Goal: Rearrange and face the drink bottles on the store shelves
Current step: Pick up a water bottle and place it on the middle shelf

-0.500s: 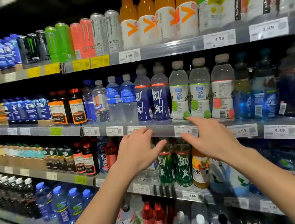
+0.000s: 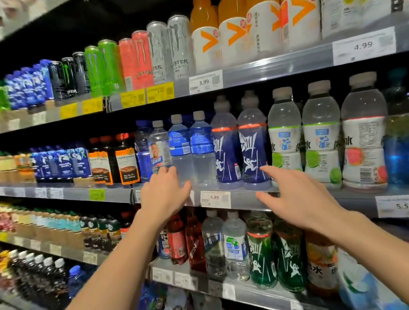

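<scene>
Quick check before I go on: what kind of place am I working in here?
Most likely a shop's drinks aisle: tiered shelves packed with rows of bottles and cans, with printed price tags clipped along each shelf edge.

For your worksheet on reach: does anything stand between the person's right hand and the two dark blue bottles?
Nothing visible does. The right hand is open before the shelf edge, just below the dark blue bottles, with only open air between them.
</scene>
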The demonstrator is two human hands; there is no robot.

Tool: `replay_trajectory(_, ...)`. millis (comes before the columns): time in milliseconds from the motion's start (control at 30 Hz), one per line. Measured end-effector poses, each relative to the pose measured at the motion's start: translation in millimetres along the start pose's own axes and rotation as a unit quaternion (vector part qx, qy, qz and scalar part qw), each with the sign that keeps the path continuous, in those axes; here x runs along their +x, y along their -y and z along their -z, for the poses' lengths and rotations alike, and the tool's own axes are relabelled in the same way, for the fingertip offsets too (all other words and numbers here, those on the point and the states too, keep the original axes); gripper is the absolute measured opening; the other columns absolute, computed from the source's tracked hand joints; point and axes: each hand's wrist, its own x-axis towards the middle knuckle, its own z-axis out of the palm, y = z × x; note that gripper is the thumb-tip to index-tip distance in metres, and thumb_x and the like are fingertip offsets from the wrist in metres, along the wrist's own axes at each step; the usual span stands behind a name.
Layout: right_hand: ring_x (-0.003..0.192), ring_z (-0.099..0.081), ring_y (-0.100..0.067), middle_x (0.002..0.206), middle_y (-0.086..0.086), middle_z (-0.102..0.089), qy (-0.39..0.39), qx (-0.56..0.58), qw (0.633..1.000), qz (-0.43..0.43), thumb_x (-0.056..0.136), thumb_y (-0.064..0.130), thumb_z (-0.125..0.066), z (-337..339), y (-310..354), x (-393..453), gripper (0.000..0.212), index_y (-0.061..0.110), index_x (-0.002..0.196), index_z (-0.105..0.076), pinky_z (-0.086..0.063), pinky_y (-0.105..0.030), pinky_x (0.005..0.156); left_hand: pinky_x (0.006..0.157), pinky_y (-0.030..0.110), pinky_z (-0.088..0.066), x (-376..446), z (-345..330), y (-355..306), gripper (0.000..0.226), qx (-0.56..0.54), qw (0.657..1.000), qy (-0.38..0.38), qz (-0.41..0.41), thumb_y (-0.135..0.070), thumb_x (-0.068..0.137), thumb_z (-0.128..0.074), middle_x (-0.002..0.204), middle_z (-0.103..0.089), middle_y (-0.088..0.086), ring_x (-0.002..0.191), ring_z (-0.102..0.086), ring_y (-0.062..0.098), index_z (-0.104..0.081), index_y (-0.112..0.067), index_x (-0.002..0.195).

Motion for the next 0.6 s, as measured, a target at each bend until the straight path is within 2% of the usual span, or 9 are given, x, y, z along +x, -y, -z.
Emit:
replay_trajectory(167, 0.129, -0.048, -0.020, 0.138, 0.004, -0.056, -0.004, 0.010, 1.000, 0.016, 0.095, 0.047, -0.054, -16.9, 5.2, 20.2, 0.058, 0.029, 0.147, -0.037, -0.045, -0.037, 0.096, 0.086, 0.046, -0.052, 31.5, -20.4, 17.3, 0.051, -0.024, 0.998, -0.002, 0.054, -0.045, 0.090, -0.056, 0.129, -0.051, 0.016, 0.109, -0.056, 0.036, -0.045, -0.009, 0.125)
replay_trajectory(300, 0.127, -0.047, -0.018, 0.136, 0.005, -0.057, -0.004, 0.016, 0.999, 0.029, 0.095, 0.047, -0.054, -29.6, 11.7, 36.6, 0.054, 0.030, 0.145, -0.040, -0.043, -0.035, 0.094, 0.081, 0.045, -0.048, 50.7, -32.6, 27.8, 0.059, -0.103, 0.989, -0.029, 0.106, -0.036, 0.088, -0.065, 0.131, -0.048, 0.018, 0.111, -0.057, 0.038, -0.038, -0.005, 0.131)
replay_trajectory(400, 0.126, -0.048, -0.017, 0.136, 0.008, -0.057, -0.016, 0.024, 0.999, 0.043, 0.094, 0.045, -0.054, -35.9, 16.1, 46.7, 0.058, 0.027, 0.147, -0.040, -0.045, -0.035, 0.096, 0.073, 0.043, -0.047, 61.1, -39.9, 33.5, 0.056, -0.149, 0.978, -0.045, 0.140, -0.030, 0.086, -0.070, 0.120, -0.054, 0.015, 0.102, -0.059, 0.035, -0.039, -0.006, 0.125)
replay_trajectory(500, 0.122, -0.050, -0.018, 0.126, 0.007, -0.061, -0.016, 0.023, 0.998, 0.048, 0.094, 0.046, -0.053, -40.9, 21.1, 53.6, 0.056, 0.028, 0.145, -0.041, -0.046, -0.037, 0.094, 0.077, 0.045, -0.052, 69.7, -45.7, 37.9, 0.056, -0.185, 0.967, -0.046, 0.168, -0.033, 0.083, -0.074, 0.115, -0.058, 0.013, 0.100, -0.061, 0.035, -0.039, -0.009, 0.119)
replay_trajectory(600, 0.127, -0.048, -0.018, 0.131, 0.008, -0.059, -0.012, 0.022, 0.998, 0.052, 0.094, 0.047, -0.053, -41.8, 25.6, 58.4, 0.057, 0.029, 0.147, -0.039, -0.045, -0.038, 0.098, 0.079, 0.043, -0.051, 76.6, -49.8, 42.3, 0.056, -0.211, 0.959, -0.058, 0.179, -0.035, 0.082, -0.077, 0.115, -0.062, 0.011, 0.101, -0.062, 0.033, -0.040, -0.011, 0.115)
